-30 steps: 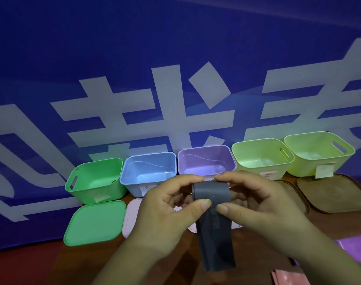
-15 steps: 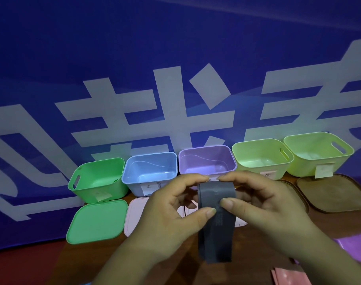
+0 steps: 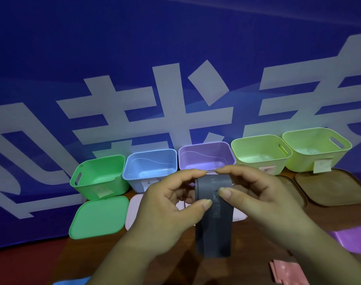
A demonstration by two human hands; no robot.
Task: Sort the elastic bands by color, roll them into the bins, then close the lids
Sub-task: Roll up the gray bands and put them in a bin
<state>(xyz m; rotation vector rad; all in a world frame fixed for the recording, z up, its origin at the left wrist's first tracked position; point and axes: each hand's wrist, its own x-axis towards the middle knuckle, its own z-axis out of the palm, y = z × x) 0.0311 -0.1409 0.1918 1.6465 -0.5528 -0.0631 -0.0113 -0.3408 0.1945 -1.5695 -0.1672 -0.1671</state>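
Pinching the dark grey flat elastic band (image 3: 213, 223) near its top with both hands, I hold it upright over the middle of the brown wooden table (image 3: 105, 258). My left hand (image 3: 165, 204) has its thumb on the band's near face and its forefinger curled over the top. My right hand (image 3: 264, 200) grips the same way, and the 2 forefingers meet above the band. The loose end hangs straight down toward the near edge. I cannot tell how much is rolled behind my fingers.

5 open plastic bins stand in a row along the far edge: a green bin (image 3: 99, 175), a pale blue bin (image 3: 150, 165), a purple bin (image 3: 206, 155), a light green bin (image 3: 259, 153) and a yellow-green bin (image 3: 317, 147). A green square lid (image 3: 99, 217) lies flat before the green bin, and a pale pink lid (image 3: 134, 208) sits beside it, partly behind my left hand. A brown lid (image 3: 336, 188) lies before the yellow-green bin.

A purple band (image 3: 352, 239) lies at the right edge, a pink band (image 3: 286, 272) near the near right corner, and a blue band (image 3: 72, 281) at the near edge.
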